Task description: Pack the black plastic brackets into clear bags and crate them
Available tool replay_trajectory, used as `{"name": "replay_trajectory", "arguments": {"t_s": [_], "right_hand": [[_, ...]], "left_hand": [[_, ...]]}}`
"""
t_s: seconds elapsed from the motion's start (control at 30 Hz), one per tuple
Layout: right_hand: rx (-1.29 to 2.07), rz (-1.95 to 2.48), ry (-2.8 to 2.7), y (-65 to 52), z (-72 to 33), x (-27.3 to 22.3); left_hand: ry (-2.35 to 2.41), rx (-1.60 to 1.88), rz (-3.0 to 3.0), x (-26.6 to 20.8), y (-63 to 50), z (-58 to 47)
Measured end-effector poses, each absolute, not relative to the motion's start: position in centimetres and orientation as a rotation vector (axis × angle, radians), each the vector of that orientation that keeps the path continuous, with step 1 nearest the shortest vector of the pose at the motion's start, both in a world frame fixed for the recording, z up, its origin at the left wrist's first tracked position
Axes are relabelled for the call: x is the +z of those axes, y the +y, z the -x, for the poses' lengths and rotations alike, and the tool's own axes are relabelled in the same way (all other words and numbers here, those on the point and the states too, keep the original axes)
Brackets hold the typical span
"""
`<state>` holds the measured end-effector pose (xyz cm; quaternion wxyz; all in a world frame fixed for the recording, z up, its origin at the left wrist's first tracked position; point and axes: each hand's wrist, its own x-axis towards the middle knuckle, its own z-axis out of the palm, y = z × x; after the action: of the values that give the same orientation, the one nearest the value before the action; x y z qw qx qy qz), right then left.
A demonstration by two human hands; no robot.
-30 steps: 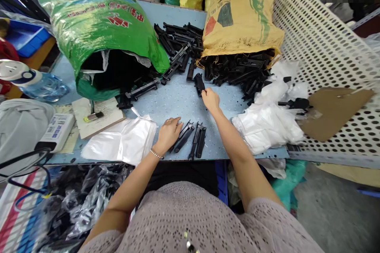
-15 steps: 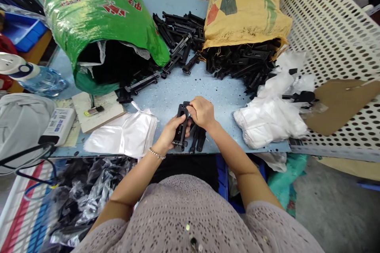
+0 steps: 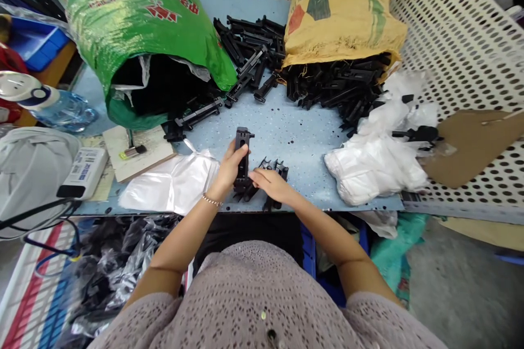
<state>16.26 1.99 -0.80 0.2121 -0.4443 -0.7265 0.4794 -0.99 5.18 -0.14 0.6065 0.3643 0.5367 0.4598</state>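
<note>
My left hand [image 3: 230, 170] is wrapped round a long black slotted plastic part [image 3: 243, 155], held nearly upright above the near edge of the table. At the lower end of that part, the thumb and fingers of my right hand [image 3: 272, 184] are pinched together against it. Beneath and beside my right hand lie a few more black plastic parts [image 3: 280, 169], partly covered by it. To the left of my left hand is a stack of white plastic bags [image 3: 170, 182].
A green sack [image 3: 143, 27] and a yellow sack [image 3: 344, 16] spill black parts [image 3: 249, 38] onto the blue table [image 3: 303, 136]. White wrapping [image 3: 372, 163] lies at right, before a perforated white panel [image 3: 462, 65]. A water bottle [image 3: 61, 109] stands at far left.
My left hand has tilted the black part more upright and shifted it slightly left. My right hand has moved down from its top end to its lower end.
</note>
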Motion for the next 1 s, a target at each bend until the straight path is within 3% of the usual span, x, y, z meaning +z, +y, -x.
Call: {"name": "replay_trajectory", "arguments": {"t_s": [0.07, 0.3, 0.47, 0.7, 0.87, 1.0], "right_hand": [[1.306, 1.306, -2.005, 5.3, -16.4, -1.1], [0.495, 1.756, -2.079, 22.2, -14.8, -2.1], [0.5, 1.779, -2.059, 26.9, -14.4, -1.9], [0.497, 1.212, -2.106, 17.1, -16.9, -2.0], [0.488, 0.614, -2.42, 5.7, -17.7, -0.6], [0.454, 0.732, -2.237, 5.0, -18.6, 1.2]], "left_hand": [[1.466, 1.031, -1.085, -1.3, 6.0, 1.7], [1.567, 0.643, -1.43, -5.4, 2.1, -1.0], [1.542, 0.563, -1.449, -4.8, 0.0, -1.9], [1.282, 1.116, -0.956, -2.5, 6.4, 1.7], [1.062, 1.18, -0.526, -1.4, 8.0, 1.1], [0.965, 1.16, -0.55, -0.3, 4.9, 0.2]]}}
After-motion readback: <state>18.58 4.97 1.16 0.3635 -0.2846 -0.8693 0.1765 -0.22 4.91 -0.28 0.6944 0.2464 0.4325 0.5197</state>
